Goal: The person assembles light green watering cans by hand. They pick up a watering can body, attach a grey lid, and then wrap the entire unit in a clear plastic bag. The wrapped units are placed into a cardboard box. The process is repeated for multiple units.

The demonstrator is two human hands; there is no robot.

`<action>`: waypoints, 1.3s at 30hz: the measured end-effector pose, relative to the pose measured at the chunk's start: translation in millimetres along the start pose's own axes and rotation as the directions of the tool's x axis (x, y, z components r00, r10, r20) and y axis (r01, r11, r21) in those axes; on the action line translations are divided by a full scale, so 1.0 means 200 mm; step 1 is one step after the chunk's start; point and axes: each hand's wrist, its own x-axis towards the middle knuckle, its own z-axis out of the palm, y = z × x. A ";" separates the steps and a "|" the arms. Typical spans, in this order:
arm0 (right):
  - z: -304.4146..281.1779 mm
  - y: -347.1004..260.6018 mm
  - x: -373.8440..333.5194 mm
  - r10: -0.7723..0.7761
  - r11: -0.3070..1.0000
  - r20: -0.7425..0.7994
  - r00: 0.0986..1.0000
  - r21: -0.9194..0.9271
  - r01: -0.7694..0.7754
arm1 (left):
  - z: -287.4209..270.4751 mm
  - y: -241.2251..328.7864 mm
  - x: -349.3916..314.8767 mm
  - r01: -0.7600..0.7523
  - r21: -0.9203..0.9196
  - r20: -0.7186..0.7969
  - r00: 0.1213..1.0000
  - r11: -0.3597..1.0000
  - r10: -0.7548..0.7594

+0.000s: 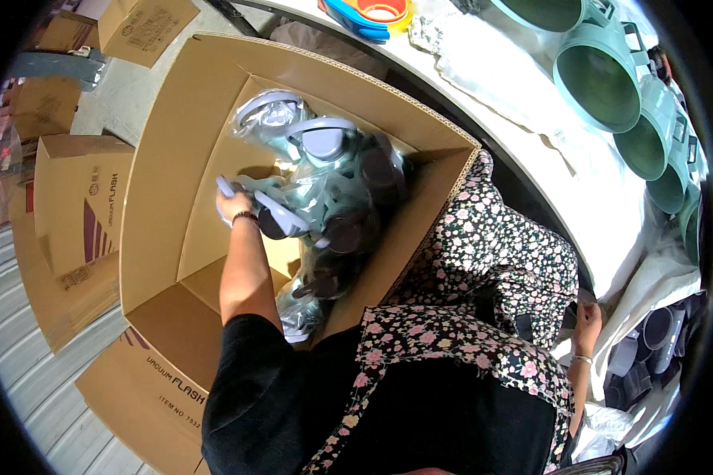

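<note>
Several bagged cups (333, 178) sit in the carton (166, 174) where your left hand (234, 206)'s curled round a lavender handle (223, 188); your right hand (587, 323)'s by the desk (531, 119), can't tell if it's gripping anything.

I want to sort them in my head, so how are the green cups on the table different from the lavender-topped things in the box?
The green cups have open mouths, while the lavender-topped things have tops on. The green cups look bare; several lavender-topped things are in clear plastic. The green cups line up; the lavender-topped things lie jumbled. Both look rounded.
</note>
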 end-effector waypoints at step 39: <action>-1.03 -0.51 -0.47 -0.415 0.823 -0.697 0.585 -0.014 0.567 | -0.14 2.08 -3.08 0.088 -0.987 0.042 -0.656 0.132 0.753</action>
